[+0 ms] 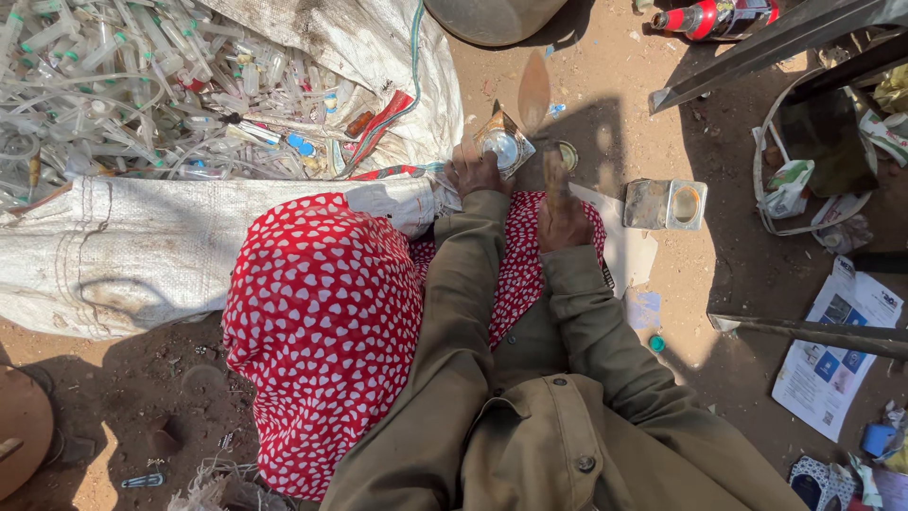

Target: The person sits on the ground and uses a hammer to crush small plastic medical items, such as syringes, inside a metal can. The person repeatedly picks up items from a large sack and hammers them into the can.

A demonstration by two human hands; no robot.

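Outdoors, left hand (476,172) gripping one crushed tin (503,147), right hand (562,220) raising one blurred tool (535,95)

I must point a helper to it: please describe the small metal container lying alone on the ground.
Start at the big white sack, then go right past both hands. The metal container lies on bare dirt. Unlike the clear tubing nearby, it is boxy, dull silver, with a round opening.

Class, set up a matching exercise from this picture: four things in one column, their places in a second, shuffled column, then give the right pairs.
Things:
1. square metal tin
2. pile of clear plastic tubing
3. printed leaflet
4. red bottle

Places:
A. top right, lying on the dirt
B. on the white sack, top left
C. on the ground, just right of the right hand
D. on the ground, lower right

Pairs: 1-C, 2-B, 3-D, 4-A
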